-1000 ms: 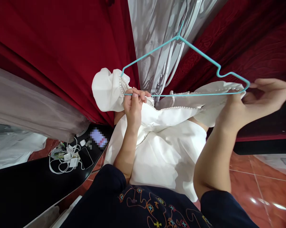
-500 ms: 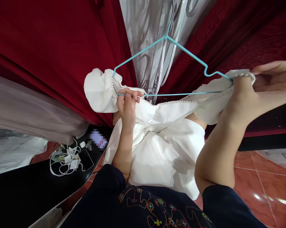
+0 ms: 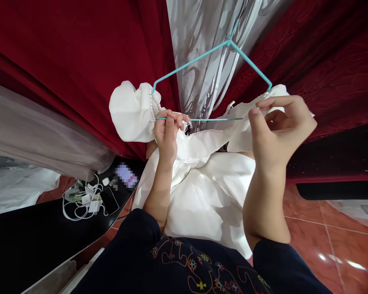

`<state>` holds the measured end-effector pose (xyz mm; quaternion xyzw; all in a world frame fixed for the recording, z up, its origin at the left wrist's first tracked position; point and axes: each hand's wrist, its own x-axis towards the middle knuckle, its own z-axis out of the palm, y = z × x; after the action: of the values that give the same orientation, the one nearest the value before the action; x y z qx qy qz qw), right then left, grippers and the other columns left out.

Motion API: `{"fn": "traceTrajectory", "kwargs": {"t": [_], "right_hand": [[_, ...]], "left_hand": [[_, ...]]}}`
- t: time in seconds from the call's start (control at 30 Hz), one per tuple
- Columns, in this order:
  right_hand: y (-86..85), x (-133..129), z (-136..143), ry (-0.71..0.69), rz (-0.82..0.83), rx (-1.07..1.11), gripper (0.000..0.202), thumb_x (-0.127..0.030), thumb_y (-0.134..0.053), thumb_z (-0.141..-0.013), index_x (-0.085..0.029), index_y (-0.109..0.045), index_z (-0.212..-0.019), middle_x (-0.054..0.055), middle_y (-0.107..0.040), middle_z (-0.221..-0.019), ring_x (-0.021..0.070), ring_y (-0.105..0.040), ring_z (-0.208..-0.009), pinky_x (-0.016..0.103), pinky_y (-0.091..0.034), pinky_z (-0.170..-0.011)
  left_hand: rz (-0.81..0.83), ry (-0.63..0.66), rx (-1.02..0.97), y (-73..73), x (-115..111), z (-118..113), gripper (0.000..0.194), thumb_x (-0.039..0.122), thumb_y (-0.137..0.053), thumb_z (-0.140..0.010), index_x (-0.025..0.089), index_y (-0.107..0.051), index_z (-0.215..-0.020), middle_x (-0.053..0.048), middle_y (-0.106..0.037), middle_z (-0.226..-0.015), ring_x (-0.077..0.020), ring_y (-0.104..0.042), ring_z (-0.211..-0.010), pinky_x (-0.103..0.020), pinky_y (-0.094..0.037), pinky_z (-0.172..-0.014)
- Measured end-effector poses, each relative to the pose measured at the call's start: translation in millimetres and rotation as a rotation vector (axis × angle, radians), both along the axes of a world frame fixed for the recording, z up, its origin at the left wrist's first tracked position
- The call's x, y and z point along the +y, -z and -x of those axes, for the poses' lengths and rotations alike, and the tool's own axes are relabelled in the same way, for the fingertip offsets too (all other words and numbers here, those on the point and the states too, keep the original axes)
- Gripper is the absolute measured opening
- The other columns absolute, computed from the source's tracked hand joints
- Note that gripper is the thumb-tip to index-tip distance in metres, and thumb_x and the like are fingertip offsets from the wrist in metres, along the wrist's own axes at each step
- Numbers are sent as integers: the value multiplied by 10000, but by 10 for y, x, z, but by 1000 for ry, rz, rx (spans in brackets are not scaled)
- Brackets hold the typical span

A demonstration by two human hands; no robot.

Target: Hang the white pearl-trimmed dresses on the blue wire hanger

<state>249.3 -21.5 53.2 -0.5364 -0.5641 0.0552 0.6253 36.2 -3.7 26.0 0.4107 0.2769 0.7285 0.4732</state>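
A light-blue clothes hanger (image 3: 193, 63) carries a white dress (image 3: 208, 192) with puffed sleeves and pearl trim along the neckline. My left hand (image 3: 167, 134) is closed around the hanger's lower bar, beside the left puff sleeve (image 3: 130, 112). At the other shoulder, my right hand (image 3: 274, 130) pinches thumb against forefinger at the dress's neckline edge. Behind that hand, the right sleeve (image 3: 280, 90) is partly hidden, and so is the right end of the lower bar. The dress's skirt hangs down toward my body.
Dark red curtains (image 3: 80, 49) hang on both sides of a pale sheer drape (image 3: 199, 53). On the left, a black table (image 3: 43, 241) bears white cables (image 3: 80, 210), a dark phone (image 3: 109, 200) and a blurred lit screen. Red floor tiles (image 3: 306, 220) lie at the right.
My right hand has drawn inward from the far right, out of the sleeve, and its fingers have closed into a pinch. The hanger's right end now sits at the right shoulder; my left hand barely moved.
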Motion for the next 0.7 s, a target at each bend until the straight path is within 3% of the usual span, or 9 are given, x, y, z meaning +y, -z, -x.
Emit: {"fn": "traceTrajectory", "kwargs": {"t": [0.1, 0.2, 0.3, 0.37, 0.43, 0.5, 0.6, 0.7], "right_hand": [[-78, -174, 174, -48, -116, -8, 212, -370, -759, -943, -195, -752, -1062, 63, -653, -1142, 24, -403, -622, 274, -337, -556], [-6, -195, 351, -214, 7, -93, 304, -386, -746, -967, -231, -746, -1228, 90, -631, -1306, 20, -417, -632, 269, -386, -545], [238, -84, 428, -315, 130, -105, 286, -427, -672, -1015, -227, -746, -1205, 65, -658, -1119, 57, -475, -653, 269, -437, -555], [415, -8, 427, -315, 114, -94, 284, -458, -634, -1032, -229, -747, -1156, 50, -640, -1009, 86, -503, -682, 276, -445, -558], [538, 32, 413, -296, 77, -79, 311, -488, -621, -1035, -239, -741, -1178, 60, -639, -1034, 109, -533, -731, 289, -458, -570], [592, 38, 410, -271, 46, -57, 331, -506, -605, -1043, -247, -733, -1203, 70, -635, -1081, 119, -546, -759, 298, -465, -577], [598, 29, 436, -256, 7, -36, 330, -507, -573, -1064, -252, -730, -1204, 68, -627, -1086, 117, -539, -762, 299, -476, -583], [602, 32, 463, -255, 12, -52, 335, -510, -566, -1068, -259, -728, -1218, 68, -634, -1098, 113, -536, -755, 298, -489, -583]], "left_hand": [[52, -10, 10, -13, -10, -28, 391, 580, -745, -1000, 242, -567, -913, 15, -560, -762, -160, -699, -856, -262, -508, -732], [64, -4, -9, -30, -18, -26, 354, 539, -738, -1019, 242, -576, -917, 13, -563, -761, -160, -703, -850, -264, -511, -721], [33, 7, 2, -20, -24, -4, 350, 537, -753, -1009, 238, -593, -918, 10, -591, -774, -159, -720, -864, -259, -515, -722], [34, 18, 32, 12, -29, 9, 368, 568, -760, -993, 242, -601, -935, 9, -627, -791, -164, -741, -885, -259, -536, -751], [54, 28, 68, 60, -36, 22, 376, 594, -777, -968, 253, -622, -1001, -3, -703, -862, -172, -765, -917, -266, -561, -788], [84, 46, 129, 113, -43, 44, 398, 599, -794, -950, 263, -657, -1115, -38, -785, -1034, -183, -786, -959, -285, -586, -834], [127, 85, 293, 163, -60, 108, 433, 600, -794, -945, 244, -725, -1181, -95, -798, -1274, -212, -798, -1077, -326, -605, -938], [159, 140, 481, 131, -109, 187, 411, 602, -768, -964, 217, -789, -1106, -108, -812, -1257, -243, -788, -1163, -377, -598, -1037]]}}
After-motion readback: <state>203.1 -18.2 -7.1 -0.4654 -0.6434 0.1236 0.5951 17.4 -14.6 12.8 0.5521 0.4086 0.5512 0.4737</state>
